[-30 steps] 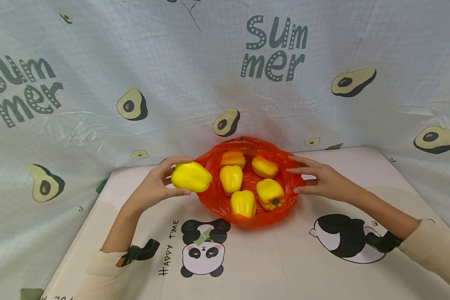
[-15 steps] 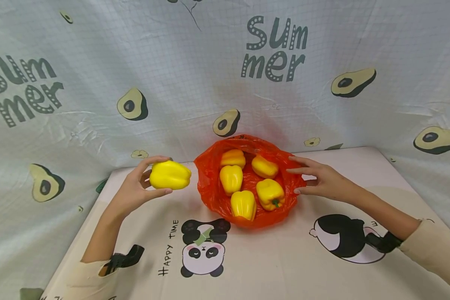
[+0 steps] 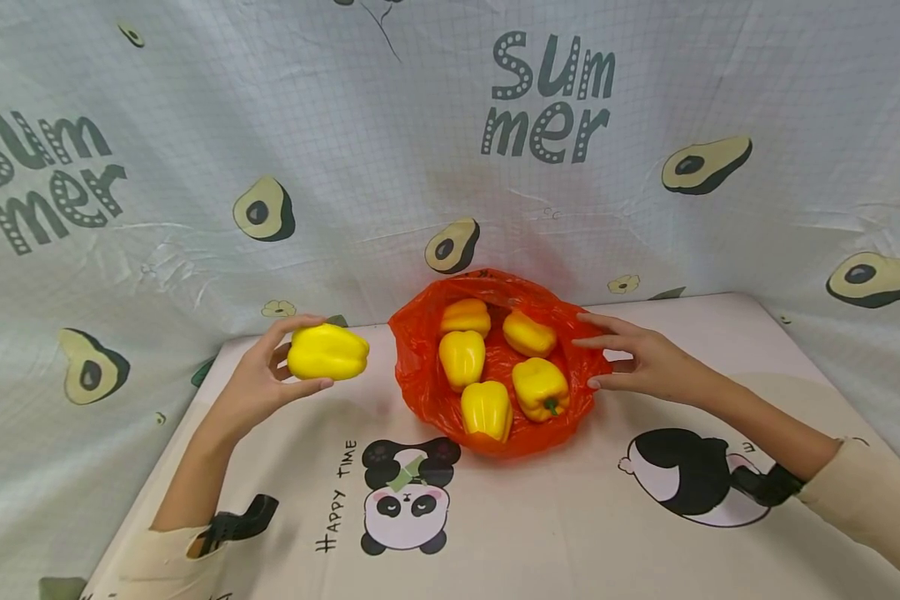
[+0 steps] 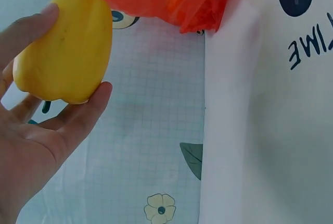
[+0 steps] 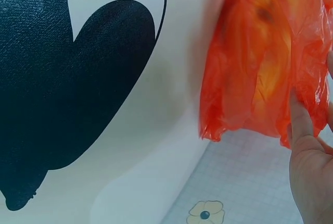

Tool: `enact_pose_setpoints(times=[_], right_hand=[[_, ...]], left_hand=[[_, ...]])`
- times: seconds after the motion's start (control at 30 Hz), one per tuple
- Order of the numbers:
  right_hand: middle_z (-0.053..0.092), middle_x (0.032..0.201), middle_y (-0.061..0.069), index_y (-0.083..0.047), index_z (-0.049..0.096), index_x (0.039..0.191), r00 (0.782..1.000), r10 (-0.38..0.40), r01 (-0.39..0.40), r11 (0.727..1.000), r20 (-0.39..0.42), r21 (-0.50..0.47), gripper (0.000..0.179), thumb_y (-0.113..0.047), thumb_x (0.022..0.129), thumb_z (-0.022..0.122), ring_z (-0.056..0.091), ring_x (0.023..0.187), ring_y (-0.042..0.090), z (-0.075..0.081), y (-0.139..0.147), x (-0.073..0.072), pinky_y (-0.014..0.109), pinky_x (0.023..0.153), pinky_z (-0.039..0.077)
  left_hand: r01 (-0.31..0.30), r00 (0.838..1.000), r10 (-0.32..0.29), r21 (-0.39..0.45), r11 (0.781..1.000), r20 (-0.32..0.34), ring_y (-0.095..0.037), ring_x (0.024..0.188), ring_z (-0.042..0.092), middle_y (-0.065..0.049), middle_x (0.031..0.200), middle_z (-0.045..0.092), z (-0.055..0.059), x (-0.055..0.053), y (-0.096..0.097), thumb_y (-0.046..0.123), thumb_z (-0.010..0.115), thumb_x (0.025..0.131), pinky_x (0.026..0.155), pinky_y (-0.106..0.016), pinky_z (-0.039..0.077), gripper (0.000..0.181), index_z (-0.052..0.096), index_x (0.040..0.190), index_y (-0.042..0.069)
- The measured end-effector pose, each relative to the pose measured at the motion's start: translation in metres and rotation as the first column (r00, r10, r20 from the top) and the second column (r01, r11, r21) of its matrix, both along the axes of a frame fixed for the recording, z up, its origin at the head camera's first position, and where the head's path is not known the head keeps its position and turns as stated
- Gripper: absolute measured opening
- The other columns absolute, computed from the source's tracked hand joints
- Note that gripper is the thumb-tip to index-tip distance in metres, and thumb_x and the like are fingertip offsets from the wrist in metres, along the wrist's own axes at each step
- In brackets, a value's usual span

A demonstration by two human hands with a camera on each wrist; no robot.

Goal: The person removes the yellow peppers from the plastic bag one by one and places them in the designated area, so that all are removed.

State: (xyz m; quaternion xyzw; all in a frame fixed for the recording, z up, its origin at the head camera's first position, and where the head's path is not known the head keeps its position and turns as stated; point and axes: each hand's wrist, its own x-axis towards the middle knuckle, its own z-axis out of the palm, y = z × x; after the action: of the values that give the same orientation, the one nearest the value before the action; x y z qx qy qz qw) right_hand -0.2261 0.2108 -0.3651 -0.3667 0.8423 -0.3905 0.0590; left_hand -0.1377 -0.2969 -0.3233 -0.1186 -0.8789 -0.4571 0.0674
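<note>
My left hand [image 3: 258, 367] holds a yellow bell pepper [image 3: 328, 352] between thumb and fingers, left of the red plastic bag [image 3: 420, 375] and apart from it. In the left wrist view this pepper [image 4: 67, 47] shows a short green stem toward the palm. The bag's mouth gapes wide, with several more yellow bell peppers [image 3: 462, 360] inside; one shows a green stem. My right hand [image 3: 645, 362] rests its spread, extended fingertips against the bag's right side. In the right wrist view the thumb lies along the bag's crinkled red wall [image 5: 244, 88], and the other fingers are partly cut off.
A pale table cover [image 3: 540, 517] with printed pandas lies under the bag. Right behind the bag hangs a light cloth backdrop [image 3: 390, 150] printed with avocados and lettering. Black straps with a dark camera arm [image 3: 251, 517] sit at the wrists.
My left hand has moved left with the bell pepper, from the bag's left rim to clear of it. My right hand and the peppers inside the bag have stayed in place.
</note>
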Motion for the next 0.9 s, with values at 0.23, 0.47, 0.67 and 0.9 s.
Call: enact_pose_setpoints(times=[0.23,0.47,0.67,0.9], right_hand=[[0.035,0.159,0.020,0.001,0.063,0.135,1.000,-0.008,0.008,1.000,0.010,0.006,0.058,-0.013,0.083,0.084,0.041,0.140,0.047,-0.001,0.000,0.000,0.039,0.088,0.058],[0.035,0.159,0.021,0.001,0.064,0.134,1.000,0.003,-0.003,1.000,-0.005,-0.002,0.057,-0.014,0.083,0.084,0.041,0.139,0.048,-0.003,0.000,0.000,0.038,0.087,0.058],[0.036,0.158,0.021,0.001,0.064,0.134,1.000,0.008,-0.008,1.000,-0.009,-0.003,0.057,-0.014,0.083,0.084,0.042,0.139,0.048,-0.003,-0.001,0.000,0.038,0.087,0.058],[0.035,0.159,0.020,0.001,0.064,0.135,1.000,0.004,-0.004,1.000,0.004,-0.005,0.057,-0.014,0.083,0.084,0.042,0.140,0.047,-0.003,-0.001,0.001,0.039,0.088,0.058]], left_hand=[[-0.018,1.000,0.018,0.009,1.000,0.010,-0.035,0.116,0.054,-0.012,0.151,0.039,0.000,0.001,-0.008,0.006,0.084,0.083,0.088,-0.013,0.052,0.078,0.044,0.150,0.016],[-0.015,1.000,0.016,0.012,1.000,-0.015,-0.023,0.114,0.054,-0.011,0.152,0.038,-0.003,0.000,-0.017,0.001,0.082,0.084,0.088,-0.014,0.053,0.077,0.043,0.150,0.012],[-0.034,0.999,0.034,0.007,0.999,-0.028,-0.016,0.112,0.053,-0.013,0.152,0.036,-0.007,-0.001,-0.024,-0.004,0.079,0.085,0.087,-0.013,0.053,0.078,0.040,0.151,0.011],[-0.081,0.996,0.081,-0.009,0.997,-0.033,-0.018,0.114,0.053,-0.015,0.154,0.036,-0.009,0.000,-0.029,0.000,0.080,0.086,0.086,-0.010,0.051,0.078,0.040,0.152,0.010]])
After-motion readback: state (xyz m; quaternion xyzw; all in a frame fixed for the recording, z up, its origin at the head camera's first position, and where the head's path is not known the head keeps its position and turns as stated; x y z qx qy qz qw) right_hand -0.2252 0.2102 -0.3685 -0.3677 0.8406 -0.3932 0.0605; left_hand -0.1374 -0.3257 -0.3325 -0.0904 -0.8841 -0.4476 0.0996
